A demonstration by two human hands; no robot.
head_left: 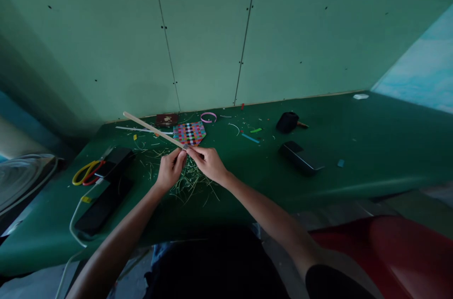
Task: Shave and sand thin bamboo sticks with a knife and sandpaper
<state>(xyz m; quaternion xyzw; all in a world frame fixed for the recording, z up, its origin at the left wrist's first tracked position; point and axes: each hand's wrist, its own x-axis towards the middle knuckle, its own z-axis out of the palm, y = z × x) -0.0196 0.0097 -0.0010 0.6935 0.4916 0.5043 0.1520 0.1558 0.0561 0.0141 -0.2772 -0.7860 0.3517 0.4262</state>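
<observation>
A long, flat, pale wooden stick (152, 128) slants up to the left from my fingers. My left hand (170, 168) is closed near its lower end, thumb and fingers pinched together. Right beside it, my right hand (209, 163) pinches the same end. A small grey bit shows between the fingertips; I cannot tell what it is. Just beyond the hands lies a multicoloured woven checkered piece (189, 132), partly behind the stick. A thin white strip (141, 129) runs out to its left. Under and around my hands is a heap of thin green-yellow shavings (193, 180).
Yellow-and-red scissors (85, 172) rest by dark flat objects (106, 204) and a white cable (73, 223) at left. A brown block (167, 120) and pink ring (208, 117) lie near the wall. To the right are a black bundle (287, 122) and dark oblong case (300, 158).
</observation>
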